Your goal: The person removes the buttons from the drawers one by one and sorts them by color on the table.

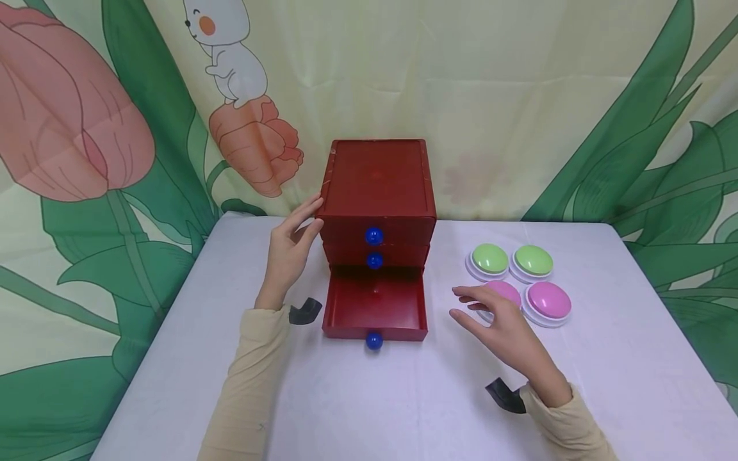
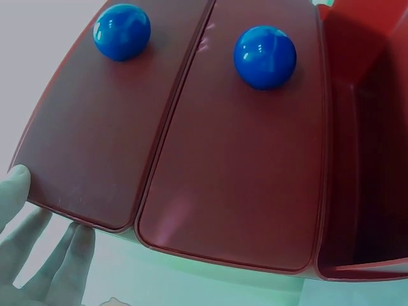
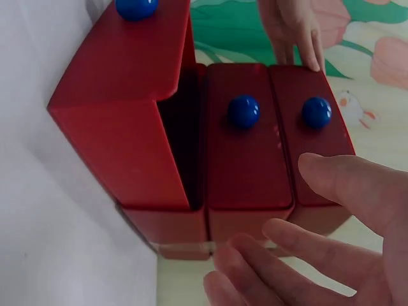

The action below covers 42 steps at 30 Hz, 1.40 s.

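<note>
A dark red cabinet (image 1: 375, 179) of stacked drawers with blue ball knobs stands at the table's back edge. Its bottom drawer (image 1: 375, 307) is pulled out, and no object shows inside; the upper two are closed. My left hand (image 1: 291, 250) rests its fingers against the upper left side of the cabinet; in the left wrist view its thumb (image 2: 14, 191) lies at the top drawer front's edge. My right hand (image 1: 507, 330) hovers to the right of the open drawer, fingers apart and loosely bent, holding nothing. In the head view it overlaps one pink button (image 1: 503, 292).
Two green dome buttons (image 1: 491, 258) and another pink one (image 1: 549, 300), all on white bases, stand right of the cabinet on the white table (image 1: 438, 410). A printed curtain (image 1: 496, 96) with plants and a rabbit hangs close behind the table.
</note>
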Motion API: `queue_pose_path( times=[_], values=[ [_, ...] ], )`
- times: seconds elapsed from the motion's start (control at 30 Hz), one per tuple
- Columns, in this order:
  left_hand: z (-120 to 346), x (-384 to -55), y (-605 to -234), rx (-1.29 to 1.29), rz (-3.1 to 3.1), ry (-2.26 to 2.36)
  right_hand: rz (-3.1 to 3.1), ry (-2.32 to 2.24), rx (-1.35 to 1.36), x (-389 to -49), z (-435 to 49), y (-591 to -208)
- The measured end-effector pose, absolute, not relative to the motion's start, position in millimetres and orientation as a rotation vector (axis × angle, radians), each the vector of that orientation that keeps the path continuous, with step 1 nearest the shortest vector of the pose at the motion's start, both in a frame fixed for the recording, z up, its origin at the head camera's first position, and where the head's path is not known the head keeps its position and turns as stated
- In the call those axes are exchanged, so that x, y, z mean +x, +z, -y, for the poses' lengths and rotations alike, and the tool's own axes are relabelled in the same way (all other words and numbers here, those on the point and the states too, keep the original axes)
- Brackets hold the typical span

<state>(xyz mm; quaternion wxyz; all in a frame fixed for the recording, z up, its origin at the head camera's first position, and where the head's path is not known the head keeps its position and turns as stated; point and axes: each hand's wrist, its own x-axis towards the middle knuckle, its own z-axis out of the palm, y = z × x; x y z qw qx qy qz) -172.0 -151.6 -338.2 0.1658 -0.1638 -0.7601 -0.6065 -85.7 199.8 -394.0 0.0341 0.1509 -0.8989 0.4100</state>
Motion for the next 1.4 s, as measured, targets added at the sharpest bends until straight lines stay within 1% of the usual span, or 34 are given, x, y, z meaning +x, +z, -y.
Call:
queue_pose_path(
  times=[0.47,0.83,1.13,1.4],
  values=[
    [151.1,-170.5,-337.3,-0.484,2.151,-1.724,2.875,1.408,0.473,-81.1,-170.8,-395.0],
    [151.1,-171.1,-338.1,-0.484,2.144,-1.734,2.898,1.484,0.592,-78.1,-152.7,-398.4],
    [150.7,-170.7,-337.5,-0.487,2.142,-1.745,2.887,1.453,0.587,-75.3,-144.7,-397.7],
    [150.9,-171.1,-336.7,-0.480,2.150,-1.737,2.965,1.448,0.635,-74.0,-138.7,-398.7]
  ],
)
